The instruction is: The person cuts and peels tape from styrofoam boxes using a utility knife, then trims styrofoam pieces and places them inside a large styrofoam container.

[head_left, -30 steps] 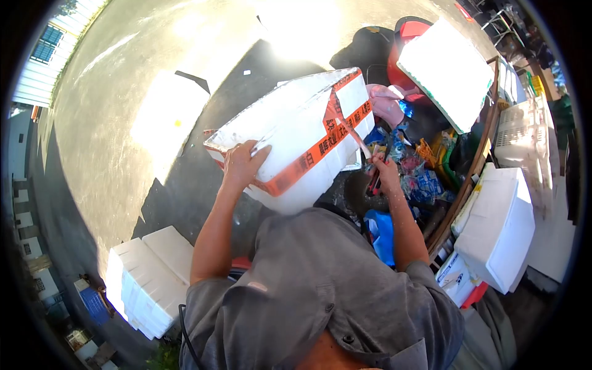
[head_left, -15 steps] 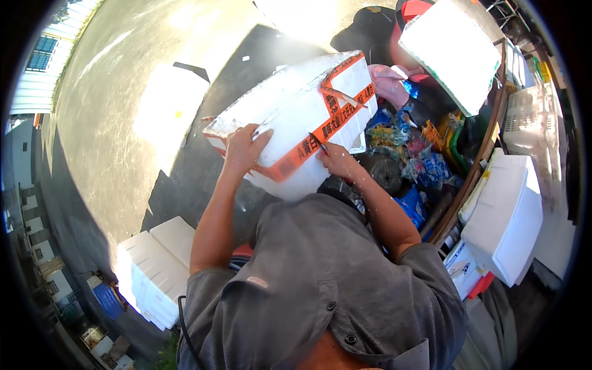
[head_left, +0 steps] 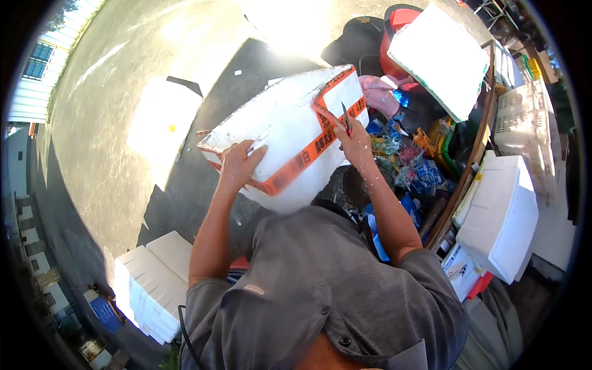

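Note:
A white foam box (head_left: 277,123) with orange printed tape (head_left: 296,161) is tilted in front of my body. My left hand (head_left: 240,163) is closed on the box's near left edge, thumb spread over its side. My right hand (head_left: 356,145) is closed around a small knife (head_left: 346,116), its dark pointed blade sticking up past the fingers in front of the taped side. A strip of the tape hangs loose from the box near the blade. The knife's handle is mostly hidden in my fist.
Right of the box, a wood-edged bin (head_left: 472,169) holds plastic wrappers (head_left: 425,172) and other waste. A white foam lid (head_left: 438,61) leans by a red tub (head_left: 390,52). White foam boxes stand at right (head_left: 499,216) and lower left (head_left: 154,283).
My right hand with the knife has moved up and right along the taped side, and the blade now shows clear of the tape. The left hand keeps its hold on the box.

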`<action>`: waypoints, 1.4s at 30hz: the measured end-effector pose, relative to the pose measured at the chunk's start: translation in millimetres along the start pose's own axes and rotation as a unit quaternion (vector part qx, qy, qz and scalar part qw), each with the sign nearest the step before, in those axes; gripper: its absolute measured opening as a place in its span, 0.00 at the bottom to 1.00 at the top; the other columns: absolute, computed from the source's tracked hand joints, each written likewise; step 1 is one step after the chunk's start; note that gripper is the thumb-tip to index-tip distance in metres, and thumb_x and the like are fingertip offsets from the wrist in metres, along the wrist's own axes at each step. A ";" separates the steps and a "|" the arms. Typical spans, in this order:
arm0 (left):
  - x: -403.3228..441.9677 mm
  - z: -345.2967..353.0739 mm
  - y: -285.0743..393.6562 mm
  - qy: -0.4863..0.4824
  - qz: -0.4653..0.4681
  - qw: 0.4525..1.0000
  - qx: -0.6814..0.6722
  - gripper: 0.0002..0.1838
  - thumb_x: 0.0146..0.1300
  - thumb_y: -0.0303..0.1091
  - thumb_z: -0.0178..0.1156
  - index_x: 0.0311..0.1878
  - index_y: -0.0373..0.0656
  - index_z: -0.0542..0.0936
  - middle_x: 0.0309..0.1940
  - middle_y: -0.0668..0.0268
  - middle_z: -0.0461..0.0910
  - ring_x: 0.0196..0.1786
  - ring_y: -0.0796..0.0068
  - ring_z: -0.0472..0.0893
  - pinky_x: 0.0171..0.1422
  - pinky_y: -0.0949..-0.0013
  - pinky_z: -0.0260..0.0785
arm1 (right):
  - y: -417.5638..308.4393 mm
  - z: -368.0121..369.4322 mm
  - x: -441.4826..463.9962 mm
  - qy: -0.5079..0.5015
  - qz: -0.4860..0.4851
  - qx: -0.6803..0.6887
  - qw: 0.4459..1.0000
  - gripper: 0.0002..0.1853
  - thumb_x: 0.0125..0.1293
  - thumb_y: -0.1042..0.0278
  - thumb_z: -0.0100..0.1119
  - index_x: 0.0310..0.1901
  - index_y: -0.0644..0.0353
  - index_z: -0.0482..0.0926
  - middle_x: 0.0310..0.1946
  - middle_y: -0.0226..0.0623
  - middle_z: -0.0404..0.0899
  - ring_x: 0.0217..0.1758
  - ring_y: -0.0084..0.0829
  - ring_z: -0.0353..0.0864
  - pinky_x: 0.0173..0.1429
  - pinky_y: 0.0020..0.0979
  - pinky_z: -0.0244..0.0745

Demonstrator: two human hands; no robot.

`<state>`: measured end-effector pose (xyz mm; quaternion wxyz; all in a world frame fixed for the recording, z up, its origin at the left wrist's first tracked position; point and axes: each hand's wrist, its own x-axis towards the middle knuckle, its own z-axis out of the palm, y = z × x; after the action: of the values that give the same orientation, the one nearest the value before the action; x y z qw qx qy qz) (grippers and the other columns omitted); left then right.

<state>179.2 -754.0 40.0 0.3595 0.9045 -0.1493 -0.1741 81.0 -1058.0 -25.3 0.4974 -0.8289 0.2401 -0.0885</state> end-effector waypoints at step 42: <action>-2.9 -35.2 -26.0 0.048 -0.055 0.993 -0.089 0.22 0.64 0.45 0.64 0.48 0.32 0.83 0.37 0.51 0.85 0.39 0.64 0.84 0.47 0.63 0.73 | 36.4 105.7 54.3 -0.015 0.155 0.087 0.984 0.16 0.63 0.62 0.68 0.37 0.69 0.77 0.26 0.37 0.79 0.24 0.28 0.80 0.26 0.30 0.75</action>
<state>195.2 -713.7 46.3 0.4348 0.8833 -0.0654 -0.1625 157.6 -1015.9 -113.6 0.5788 -0.7365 0.3495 -0.0182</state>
